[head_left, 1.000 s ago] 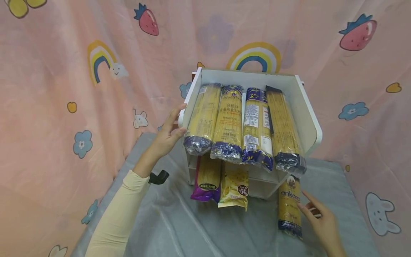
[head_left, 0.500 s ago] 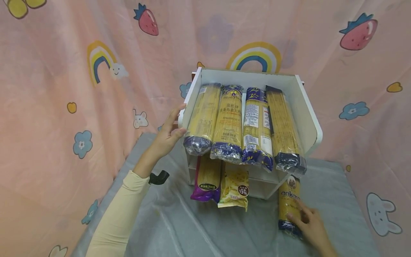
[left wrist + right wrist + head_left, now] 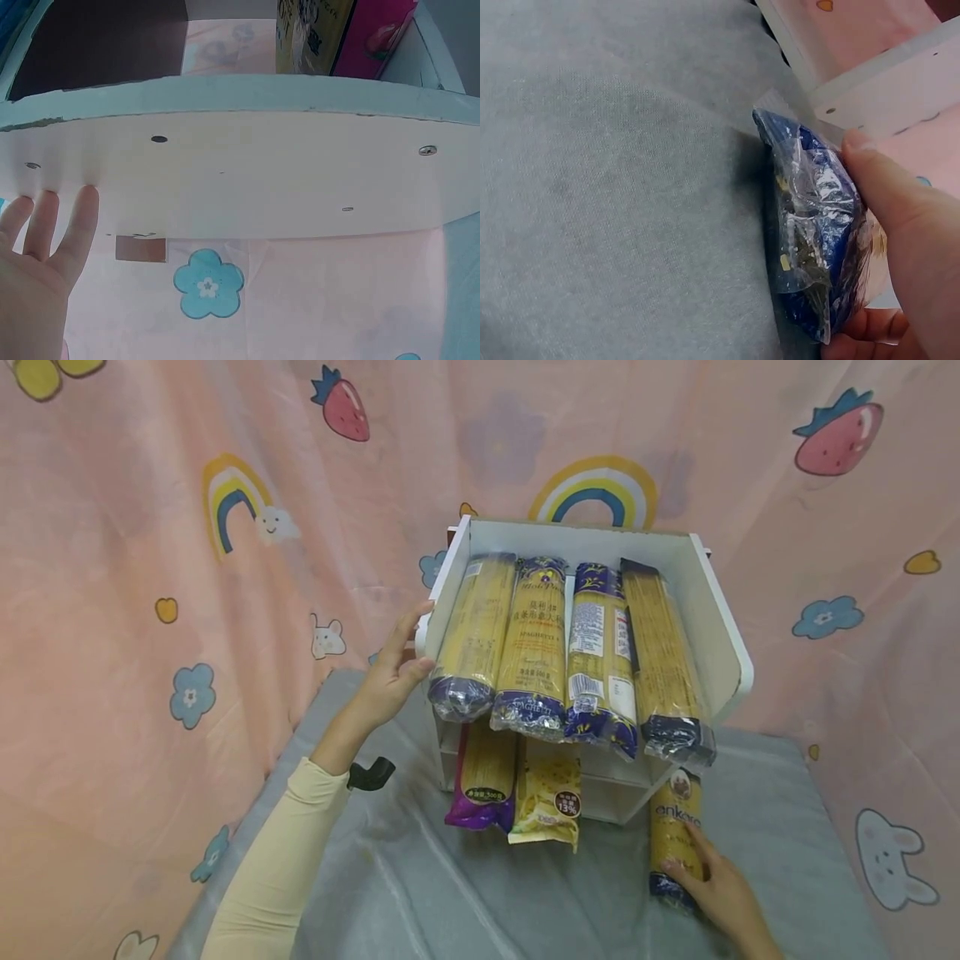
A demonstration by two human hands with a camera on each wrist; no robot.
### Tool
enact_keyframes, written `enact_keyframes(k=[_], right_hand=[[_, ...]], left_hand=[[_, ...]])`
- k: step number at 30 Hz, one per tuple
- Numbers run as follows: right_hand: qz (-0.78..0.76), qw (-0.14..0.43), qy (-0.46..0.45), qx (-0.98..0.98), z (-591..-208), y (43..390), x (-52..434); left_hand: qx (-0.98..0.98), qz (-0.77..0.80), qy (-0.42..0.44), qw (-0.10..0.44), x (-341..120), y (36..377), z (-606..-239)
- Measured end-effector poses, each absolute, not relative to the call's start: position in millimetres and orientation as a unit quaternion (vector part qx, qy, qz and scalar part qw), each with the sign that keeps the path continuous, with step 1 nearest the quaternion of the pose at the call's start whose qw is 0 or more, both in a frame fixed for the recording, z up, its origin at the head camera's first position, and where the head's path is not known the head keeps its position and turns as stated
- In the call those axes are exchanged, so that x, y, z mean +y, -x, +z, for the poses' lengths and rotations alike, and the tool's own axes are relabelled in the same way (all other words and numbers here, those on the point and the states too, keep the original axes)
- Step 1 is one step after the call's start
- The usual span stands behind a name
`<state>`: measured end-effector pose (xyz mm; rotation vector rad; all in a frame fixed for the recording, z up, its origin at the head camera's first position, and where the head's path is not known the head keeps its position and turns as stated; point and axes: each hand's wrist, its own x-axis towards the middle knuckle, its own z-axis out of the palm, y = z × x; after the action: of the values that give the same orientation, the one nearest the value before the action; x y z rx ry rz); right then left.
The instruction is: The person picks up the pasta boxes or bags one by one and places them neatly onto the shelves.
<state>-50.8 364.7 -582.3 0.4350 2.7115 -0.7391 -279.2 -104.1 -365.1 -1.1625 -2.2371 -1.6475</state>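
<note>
A white two-tier shelf [image 3: 716, 627] stands on a grey cloth. My left hand [image 3: 397, 668] rests with straight fingers against its left side panel [image 3: 247, 180]; the left wrist view shows my left hand [image 3: 37, 255] flat on that panel. A long spaghetti pack [image 3: 675, 827] with blue ends lies on the cloth at the shelf's right front corner. My right hand [image 3: 705, 881] grips its near end. In the right wrist view, the thumb and fingers of my right hand [image 3: 900, 247] curl round the spaghetti pack's blue end [image 3: 810, 225].
Several spaghetti packs [image 3: 536, 643] lie side by side on the top tier, overhanging the front. A purple pack [image 3: 483, 777] and a yellow pack [image 3: 547, 793] stick out of the lower tier. The grey cloth [image 3: 450, 893] covers the table. A pink patterned curtain [image 3: 150, 610] hangs close behind.
My right hand has moved left onto the lying spaghetti pack and closed round its near end. The left hand and the shelf have stayed put.
</note>
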Motion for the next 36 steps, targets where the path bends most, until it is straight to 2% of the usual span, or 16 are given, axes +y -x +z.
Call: enact_keyframes(k=[7, 11, 24, 31, 36], right_hand=[[-0.259, 0.181, -0.171, 0.933, -579.1, 56.2, 362.0], [-0.268, 0.171, -0.165, 0.934, -579.6, 58.1, 362.3], [-0.366, 0.078, -0.192, 0.907, -578.4, 54.1, 354.6], [-0.431, -0.010, -0.189, 0.882, -574.9, 46.7, 345.8], [-0.459, -0.031, -0.195, 0.866, -561.3, 43.9, 342.9]], left_hand=[[-0.746, -0.543, 0.379, 0.068, -105.1, 278.7, -364.8], [-0.749, -0.540, 0.377, 0.067, -105.2, 278.6, -364.9], [-0.747, -0.539, 0.383, 0.071, -104.9, 279.6, -365.9], [-0.750, -0.538, 0.378, 0.070, -104.7, 279.6, -365.4], [-0.746, -0.536, 0.387, 0.078, -104.9, 282.0, -366.1]])
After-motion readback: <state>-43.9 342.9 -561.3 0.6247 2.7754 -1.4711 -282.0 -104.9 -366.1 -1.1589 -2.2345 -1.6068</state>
